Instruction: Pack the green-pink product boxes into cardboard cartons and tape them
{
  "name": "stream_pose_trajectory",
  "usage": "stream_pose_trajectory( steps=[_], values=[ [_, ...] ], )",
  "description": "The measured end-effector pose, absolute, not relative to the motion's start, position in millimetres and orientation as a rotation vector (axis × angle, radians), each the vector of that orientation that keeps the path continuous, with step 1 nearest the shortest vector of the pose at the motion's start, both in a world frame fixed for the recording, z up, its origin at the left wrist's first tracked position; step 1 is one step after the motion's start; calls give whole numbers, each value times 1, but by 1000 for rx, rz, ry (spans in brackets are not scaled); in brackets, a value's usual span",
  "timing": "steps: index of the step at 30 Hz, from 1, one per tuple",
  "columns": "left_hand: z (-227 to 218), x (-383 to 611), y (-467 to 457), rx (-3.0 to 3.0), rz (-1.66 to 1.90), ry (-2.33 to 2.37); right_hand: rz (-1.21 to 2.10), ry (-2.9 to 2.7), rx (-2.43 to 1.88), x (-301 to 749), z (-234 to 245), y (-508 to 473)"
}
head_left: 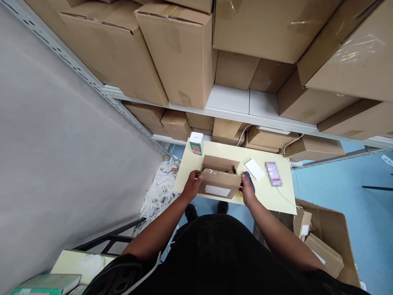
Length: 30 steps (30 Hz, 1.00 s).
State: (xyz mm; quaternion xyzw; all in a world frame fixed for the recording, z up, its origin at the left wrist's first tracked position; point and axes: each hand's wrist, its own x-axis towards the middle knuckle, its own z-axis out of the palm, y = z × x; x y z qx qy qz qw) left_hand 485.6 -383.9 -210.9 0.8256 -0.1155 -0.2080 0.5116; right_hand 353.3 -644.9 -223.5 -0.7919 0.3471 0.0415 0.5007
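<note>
A small brown cardboard box [221, 180] with a white label on its near side is between my two hands at the front of a pale yellow table [211, 146]. Its far flap stands up, and its inside is mostly hidden. My left hand [192, 185] grips the box's left end, thumb on the near side. At the right end, my right hand [247, 190] holds the box, its fingers partly hidden. Just beyond that hand lies a blue tool [249, 180], probably a tape dispenser, with something yellow below it.
On the table are a white-and-green box [196, 143], a white pad [254, 169] and a phone [273, 173] with a cable. Shelves of cardboard boxes [181, 53] rise behind. A large open carton [331, 233] stands at right; shredded paper [159, 184] covers the floor at left.
</note>
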Motion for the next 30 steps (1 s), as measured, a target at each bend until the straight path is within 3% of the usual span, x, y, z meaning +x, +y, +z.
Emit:
stream_pose_trajectory(
  steps=[8,16,21,30],
  values=[
    [-211,453,-374,2022,-569,-21,73,840,-1793,324,-208,-618],
    [-219,443,-365,1839,-697,-170,178,763,-1662,325,-195,-618],
    [-233,437,-360,1806,-617,-309,230,786,-1961,336,-194,-620],
    [-230,429,-369,1927,-348,-47,130,676,-2229,327,-233,-632]
  ],
)
